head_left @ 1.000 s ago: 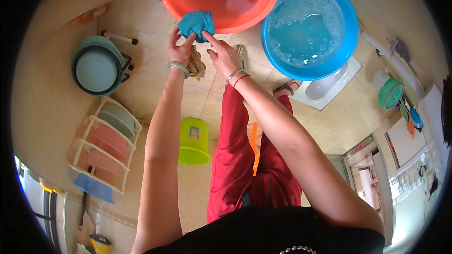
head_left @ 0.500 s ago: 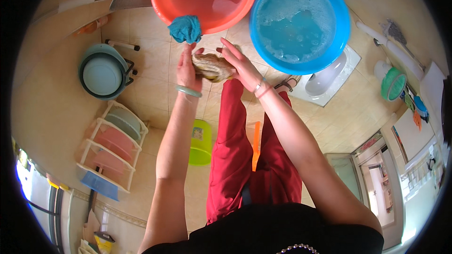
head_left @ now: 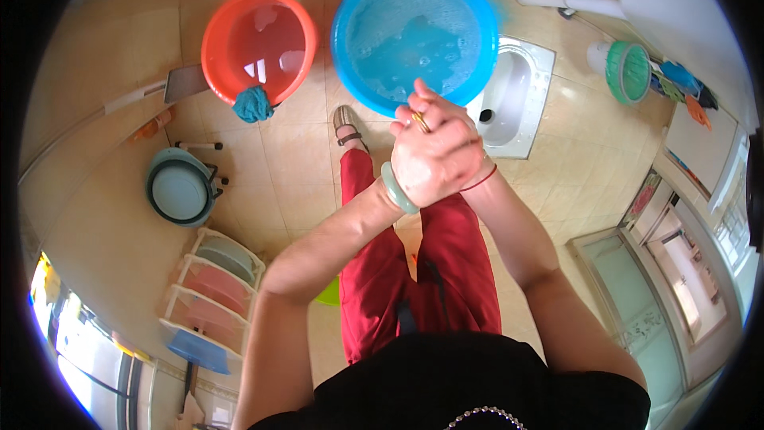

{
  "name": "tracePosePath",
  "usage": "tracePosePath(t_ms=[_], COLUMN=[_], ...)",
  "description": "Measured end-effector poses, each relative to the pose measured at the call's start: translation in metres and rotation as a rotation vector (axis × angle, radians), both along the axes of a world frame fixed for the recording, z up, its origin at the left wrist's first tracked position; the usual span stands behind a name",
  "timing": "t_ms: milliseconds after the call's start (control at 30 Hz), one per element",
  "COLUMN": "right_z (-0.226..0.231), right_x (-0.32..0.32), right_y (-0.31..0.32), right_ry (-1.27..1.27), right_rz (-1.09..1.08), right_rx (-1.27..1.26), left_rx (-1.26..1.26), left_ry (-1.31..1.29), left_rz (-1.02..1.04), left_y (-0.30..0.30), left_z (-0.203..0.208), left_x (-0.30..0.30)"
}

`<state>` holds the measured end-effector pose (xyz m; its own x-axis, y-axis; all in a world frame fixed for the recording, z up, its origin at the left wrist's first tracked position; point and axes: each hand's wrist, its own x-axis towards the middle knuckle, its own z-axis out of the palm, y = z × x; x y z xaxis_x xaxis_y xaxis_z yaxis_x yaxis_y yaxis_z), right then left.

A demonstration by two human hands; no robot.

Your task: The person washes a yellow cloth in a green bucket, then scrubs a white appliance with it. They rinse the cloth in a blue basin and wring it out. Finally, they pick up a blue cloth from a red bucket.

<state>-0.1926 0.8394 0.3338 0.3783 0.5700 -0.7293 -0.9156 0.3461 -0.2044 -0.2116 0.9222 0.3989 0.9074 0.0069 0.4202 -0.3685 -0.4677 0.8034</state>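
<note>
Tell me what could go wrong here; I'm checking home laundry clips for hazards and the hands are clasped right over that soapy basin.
The left hand and right hand are pressed together above the rim of the blue basin of foamy water; drips could wet the tiled floor and make it slippery. The teal cloth draped over the orange basin might slide off. The floor toilet beside the blue basin is a tripping spot.

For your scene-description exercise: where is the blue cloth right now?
In the head view, the blue cloth hangs over the near rim of the orange basin, upper left, left of the blue basin of soapy water, apart from both hands.
</note>
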Motion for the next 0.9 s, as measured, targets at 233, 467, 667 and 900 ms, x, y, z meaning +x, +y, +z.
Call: tracePosePath(t_ms=[233,467,667,900], right_z=[0.118,0.156,0.172,0.138], right_x=[0.059,0.075,0.069,0.067], right_y=[-0.051,-0.074,-0.068,-0.051], right_ry=[0.020,-0.645,-0.982,-1.106], right_rz=[0.467,0.759,0.883,0.834], right_rx=[0.369,0.167,-0.247,-0.861], left_rx=[0.269,0.629,0.758,1.098], left_ry=[-0.401,-0.687,-0.777,-1.201], left_rz=[-0.448,-0.620,-0.908,-0.918], left_y=[-0.034,-0.060,-0.061,-0.063], left_z=[0.088,0.106,0.099,0.082], left_x=[0.017,0.024,0.028,0.051])
